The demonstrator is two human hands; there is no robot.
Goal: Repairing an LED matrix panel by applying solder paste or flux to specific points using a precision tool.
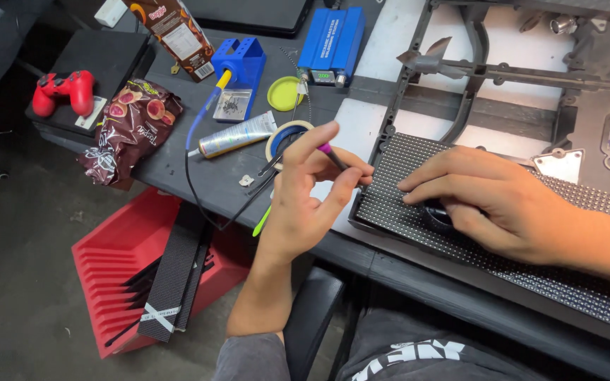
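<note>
Black and dotted all over, the flat panel [503, 247] lies on the dark table [199, 176] under the right hand [495, 201]. That hand lies flat on it with fingers spread and pressed down, and something small, round and dark [435, 212] peeks out under the fingers; I cannot tell what it is. The left hand [305, 190] is just beside the panel's left edge, fingers pinched shut on a thin tool with a purple bit [326, 149]. The two hands are near each other but not touching.

Past the left hand lie a roll of tape [284, 137], a silver tube [238, 134], and a black cable [192, 176] that runs close to the table's front edge. Farther out from that hand sit a blue stand [241, 63], a yellow lid [284, 92], a blue box [333, 42], a shiny snack bag [132, 127] and a red game controller [65, 90].

Beyond the right hand a grey frame [474, 70] fills the table. Down below the left arm, a red rack [121, 275] stands on the floor with a long dark strip [181, 275] leaning on it. Bare table shows between the left hand and the snack bag.
</note>
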